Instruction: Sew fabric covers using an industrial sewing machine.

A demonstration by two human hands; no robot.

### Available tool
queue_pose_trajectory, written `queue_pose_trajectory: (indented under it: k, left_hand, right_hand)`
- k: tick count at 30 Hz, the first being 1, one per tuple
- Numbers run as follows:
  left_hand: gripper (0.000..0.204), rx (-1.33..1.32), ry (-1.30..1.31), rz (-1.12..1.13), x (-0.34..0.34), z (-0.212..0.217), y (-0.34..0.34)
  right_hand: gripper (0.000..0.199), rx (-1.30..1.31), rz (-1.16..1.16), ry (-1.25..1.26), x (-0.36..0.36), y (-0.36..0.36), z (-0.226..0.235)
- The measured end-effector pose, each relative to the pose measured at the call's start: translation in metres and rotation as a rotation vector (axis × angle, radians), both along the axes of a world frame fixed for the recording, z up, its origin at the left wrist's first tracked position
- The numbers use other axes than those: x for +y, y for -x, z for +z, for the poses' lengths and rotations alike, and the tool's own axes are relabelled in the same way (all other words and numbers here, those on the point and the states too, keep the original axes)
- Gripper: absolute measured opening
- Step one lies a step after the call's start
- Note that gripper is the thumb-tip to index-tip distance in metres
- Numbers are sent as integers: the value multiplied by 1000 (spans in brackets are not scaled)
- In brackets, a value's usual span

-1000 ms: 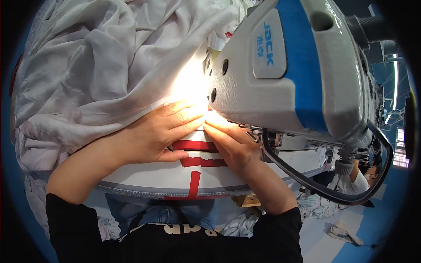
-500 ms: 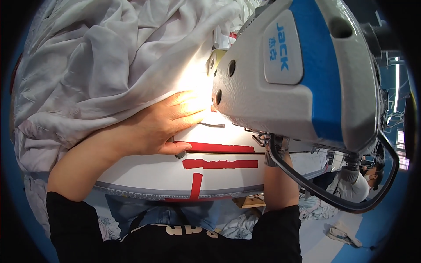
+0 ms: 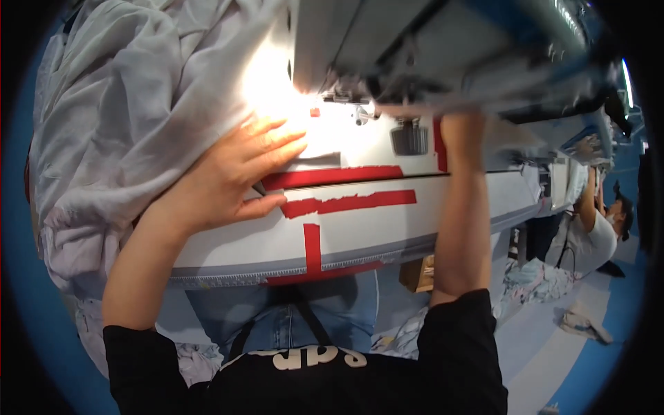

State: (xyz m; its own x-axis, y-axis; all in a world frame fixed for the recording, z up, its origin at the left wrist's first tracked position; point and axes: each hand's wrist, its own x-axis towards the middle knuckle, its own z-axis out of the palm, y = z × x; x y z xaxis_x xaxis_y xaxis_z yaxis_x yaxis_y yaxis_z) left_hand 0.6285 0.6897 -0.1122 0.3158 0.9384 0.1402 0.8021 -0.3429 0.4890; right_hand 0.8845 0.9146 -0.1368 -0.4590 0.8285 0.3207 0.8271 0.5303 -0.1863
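My left hand (image 3: pixel 238 162) lies on the light-coloured cloth (image 3: pixel 149 117) at the left, fingers stretched toward the lamp-lit sewing area. Its thumb is spread apart over the table near a red tape strip. A small grey piece shows beside the thumb; whether the hand touches it, I cannot tell. Above and to the right is the sewing machine (image 3: pixel 422 52), its head blurred. My right hand (image 3: pixel 465 128) reaches up behind the machine's lower edge, so its fingers are hidden. Bright glare washes out the cloth near the needle area.
Red tape strips (image 3: pixel 353 203) mark the white tabletop (image 3: pixel 394 225). A measuring tape (image 3: pixel 228 279) runs along the near edge. An open-topped brown box (image 3: pixel 417 274) and heaped cloth (image 3: pixel 536 280) lie below. At the far right a person (image 3: pixel 588 238) sits at another table.
The view has shifted, so the machine appears higher and more of my right forearm and the table shows. My left hand stays on the cloth, fingers stretched.
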Motion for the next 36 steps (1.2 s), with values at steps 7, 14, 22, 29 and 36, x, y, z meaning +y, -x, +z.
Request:
queue_pose_trajectory:
  k: [7, 14, 22, 29, 36]
  left_hand:
    - [56, 29, -84, 21, 14, -2, -15]
    - [55, 85, -70, 85, -4, 2, -24]
    - [55, 125, -55, 95, -7, 4, -26]
    - [56, 128, -58, 97, -6, 5, -26]
    - [49, 127, -291, 93, -13, -6, -37]
  right_hand:
    - [33, 97, -13, -203, 47, -12, -12]
    - [21, -65, 0, -434, 76, 26, -32]
    - [36, 150, 85, -644, 71, 7, -21]
    - [31, 355, 210, -492, 70, 19, -33]
    - [13, 83, 233, -412, 28, -4, -1]
